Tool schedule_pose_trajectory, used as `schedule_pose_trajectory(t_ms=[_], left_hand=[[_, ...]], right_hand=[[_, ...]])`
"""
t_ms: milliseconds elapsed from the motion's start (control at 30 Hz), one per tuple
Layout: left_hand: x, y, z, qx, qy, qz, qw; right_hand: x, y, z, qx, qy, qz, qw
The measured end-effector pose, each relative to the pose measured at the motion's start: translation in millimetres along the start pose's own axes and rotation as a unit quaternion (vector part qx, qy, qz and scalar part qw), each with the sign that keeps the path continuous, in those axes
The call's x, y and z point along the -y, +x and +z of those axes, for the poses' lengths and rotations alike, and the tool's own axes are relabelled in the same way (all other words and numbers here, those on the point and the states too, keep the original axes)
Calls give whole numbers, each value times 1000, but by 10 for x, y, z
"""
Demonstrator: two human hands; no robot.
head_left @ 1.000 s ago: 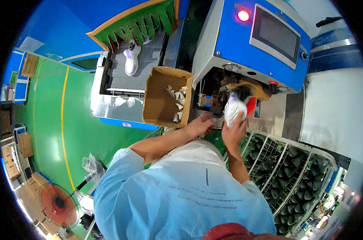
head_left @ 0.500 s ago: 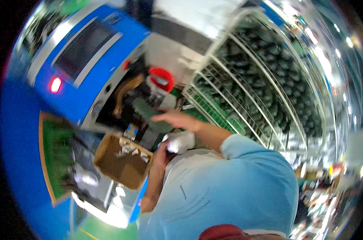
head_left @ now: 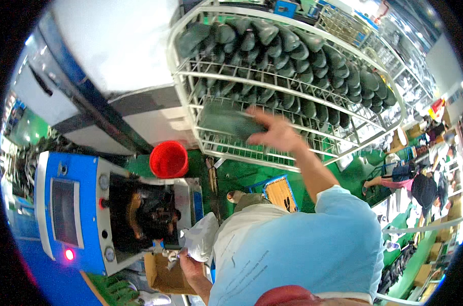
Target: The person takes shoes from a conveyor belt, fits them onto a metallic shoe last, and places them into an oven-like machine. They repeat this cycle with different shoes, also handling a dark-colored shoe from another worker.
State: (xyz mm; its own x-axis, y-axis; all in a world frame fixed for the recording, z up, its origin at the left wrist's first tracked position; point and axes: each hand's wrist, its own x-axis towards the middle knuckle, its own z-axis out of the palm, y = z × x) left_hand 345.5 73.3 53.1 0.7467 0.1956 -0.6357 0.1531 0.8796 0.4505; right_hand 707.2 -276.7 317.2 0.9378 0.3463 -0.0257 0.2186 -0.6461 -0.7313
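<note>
My right hand (head_left: 280,131) is raised at the front of a white wire rack (head_left: 231,80). Between its thumb and fingers sits a dark green shoe-like piece (head_left: 221,118), smeared by motion, so its exact kind is unclear. Rows of dark shoes (head_left: 298,51) fill the rack's upper shelves behind it. Low and close to my body, my left hand (head_left: 191,268) is closed at the bottom of a pale, crumpled bundle (head_left: 202,238) that looks like a bag. Below that hand stands a cardboard box (head_left: 162,275) with small white scraps at its edge.
At left stands a blue machine (head_left: 88,204) with a screen, a glowing red light and a dark open bay. A red bucket (head_left: 169,159) stands between machine and rack. A wood-topped blue stool (head_left: 280,194) is near my legs. Another person (head_left: 402,186) is far right.
My view has swung toward the rack. My right hand has carried the dark green piece from beside the machine's bay to the rack front. The left hand still holds the pale bundle.
</note>
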Motion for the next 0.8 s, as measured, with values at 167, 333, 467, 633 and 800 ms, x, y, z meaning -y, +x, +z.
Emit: schedule_pose_trajectory(t_ms=[167, 333, 467, 633, 800], left_hand=[[180, 665, 726, -33, 128, 5, 991], [273, 1169, 1075, -5, 192, -36, 981], [305, 1170, 1896, -44, 249, -18, 967], [358, 1357, 1740, -80, 283, -41, 955], [382, 815, 1592, -173, 170, 3, 970]], right_hand=[[-803, 64, -2101, -437, -266, -9, 859], [-1217, 480, -4031, -418, -484, 212, 739], [-2172, 817, -5239, -314, -758, 24, 572], [-2981, 1628, -5701, -88, -448, 284, 843], [-3787, 1902, -5988, 6, -519, 201, 831]])
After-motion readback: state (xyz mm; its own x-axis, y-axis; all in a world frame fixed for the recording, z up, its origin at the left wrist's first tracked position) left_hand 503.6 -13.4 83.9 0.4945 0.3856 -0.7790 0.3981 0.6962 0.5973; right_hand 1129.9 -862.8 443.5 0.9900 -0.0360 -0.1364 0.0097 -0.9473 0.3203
